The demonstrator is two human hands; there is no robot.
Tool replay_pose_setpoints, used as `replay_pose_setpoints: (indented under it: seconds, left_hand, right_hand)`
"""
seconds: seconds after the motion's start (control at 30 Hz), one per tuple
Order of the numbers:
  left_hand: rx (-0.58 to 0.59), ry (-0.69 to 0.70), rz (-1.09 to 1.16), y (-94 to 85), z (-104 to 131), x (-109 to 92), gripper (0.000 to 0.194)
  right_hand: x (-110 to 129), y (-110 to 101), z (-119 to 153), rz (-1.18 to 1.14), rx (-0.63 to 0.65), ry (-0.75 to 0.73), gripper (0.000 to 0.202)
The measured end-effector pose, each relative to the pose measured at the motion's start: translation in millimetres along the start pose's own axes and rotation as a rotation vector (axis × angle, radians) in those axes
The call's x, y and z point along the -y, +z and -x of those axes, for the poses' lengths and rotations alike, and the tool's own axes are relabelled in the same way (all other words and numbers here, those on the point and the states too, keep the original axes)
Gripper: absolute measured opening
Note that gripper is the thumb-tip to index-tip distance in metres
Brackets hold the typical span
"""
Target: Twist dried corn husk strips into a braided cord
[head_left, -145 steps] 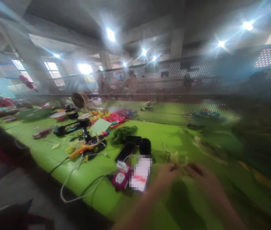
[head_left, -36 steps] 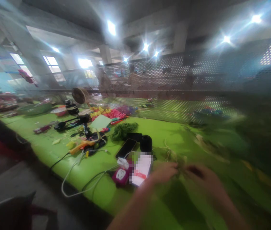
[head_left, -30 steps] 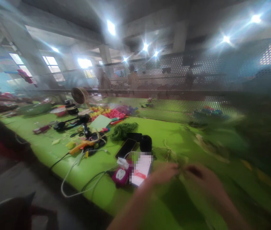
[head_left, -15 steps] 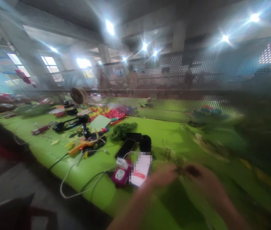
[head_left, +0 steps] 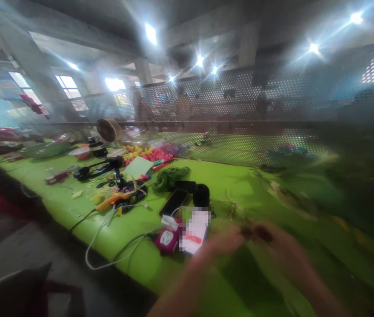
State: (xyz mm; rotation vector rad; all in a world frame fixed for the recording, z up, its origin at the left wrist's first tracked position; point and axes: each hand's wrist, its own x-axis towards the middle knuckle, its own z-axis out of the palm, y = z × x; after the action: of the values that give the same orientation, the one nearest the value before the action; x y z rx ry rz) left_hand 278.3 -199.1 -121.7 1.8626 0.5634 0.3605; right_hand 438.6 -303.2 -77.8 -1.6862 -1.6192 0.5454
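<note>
Low on the right, my left hand (head_left: 228, 239) and my right hand (head_left: 274, 240) meet above the green table, fingertips pinched close together. Blur hides what lies between the fingers. Thin pale strands (head_left: 233, 206) spread just beyond the fingertips; whether they run into my grip I cannot tell. Left of my left hand lies a lit phone (head_left: 194, 233), partly pixelated, beside a purple power socket (head_left: 167, 240) with a white plug. A dark phone (head_left: 174, 202), a round black object (head_left: 201, 195) and a bundle of green yarn (head_left: 171, 178) are farther back.
An orange glue gun (head_left: 111, 200) and white cables (head_left: 90, 264) lie to the left. Red and yellow pieces (head_left: 155, 155) are heaped near a small fan (head_left: 108, 130). A perforated metal screen (head_left: 226, 147) runs along the back. Pale fibres (head_left: 289, 200) lie on the right.
The view has shifted very slightly. My hands stay in almost the same place, with the fingertips drawn a little closer together.
</note>
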Motion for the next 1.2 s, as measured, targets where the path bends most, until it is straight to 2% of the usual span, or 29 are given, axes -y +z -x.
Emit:
replay_pose_setpoints:
  seconds: [0.37,0.57,0.8,1.07,1.2]
  left_hand:
    - [0.046,0.030,0.097,0.1,1,-6,0.033]
    - [0.013,0.005,0.109,-1.0,1,-5,0.033]
    - [0.049,-0.018,0.138,-0.1,0,0,0.034]
    - [-0.009,0.025,0.104,1.4,3,-9,0.036]
    - [-0.014,0.041,0.062,2.2,3,-10,0.034]
  right_hand:
    - [1,1,2,0.079,-0.031,-0.068,0.019]
    - [0,1,3,0.071,0.006,-0.097,0.025]
    - [-2,4,5,0.113,-0.067,-0.122,0.025]
    - [8,2,4,0.092,-0.182,-0.081,0.019]
    - [7,3,4,0.050,-0.183,-0.092,0.021]
